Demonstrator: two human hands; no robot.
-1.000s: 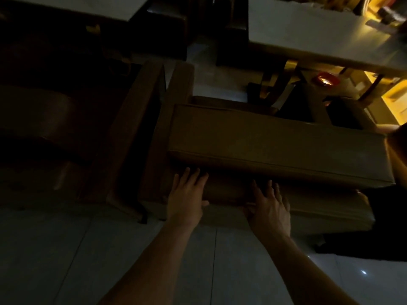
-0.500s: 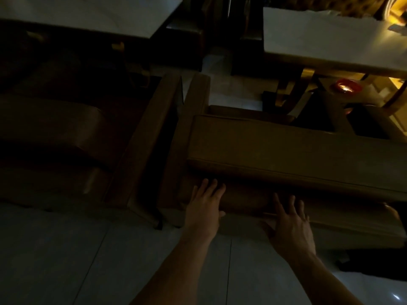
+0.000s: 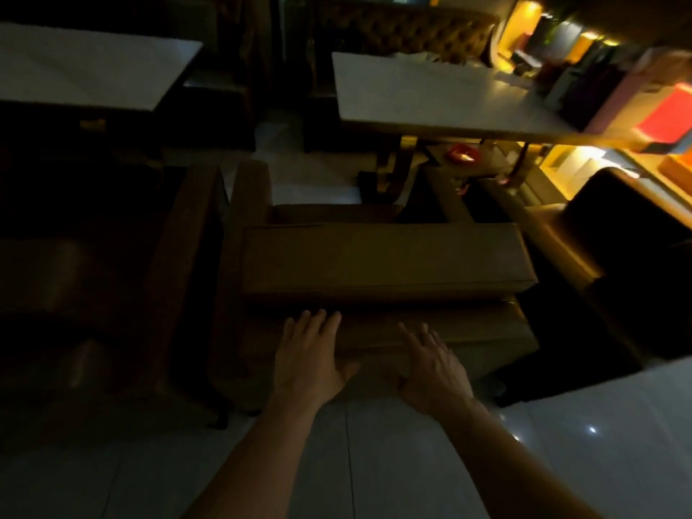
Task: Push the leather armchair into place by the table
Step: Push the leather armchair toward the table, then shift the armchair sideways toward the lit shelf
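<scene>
Both hands, left hand (image 3: 309,355) and right hand (image 3: 430,365), flat on armchair (image 3: 385,264) back, fingers spread, gripping nothing; bench (image 3: 442,95) just beyond.

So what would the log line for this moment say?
push | both hands flat, left hand, right hand | on leather armchair back | facing table

Overall: very dim; grainy
Light: warm yellow glow at 2 o'clock
Shadow: chairs (image 3: 93,275) at 9 o'clock nearly black
Glare: small white glints on floor (image 3: 592,430) at 4 o'clock
Blur: shelves (image 3: 599,69) at 1 o'clock smeared; edges bowed
</scene>
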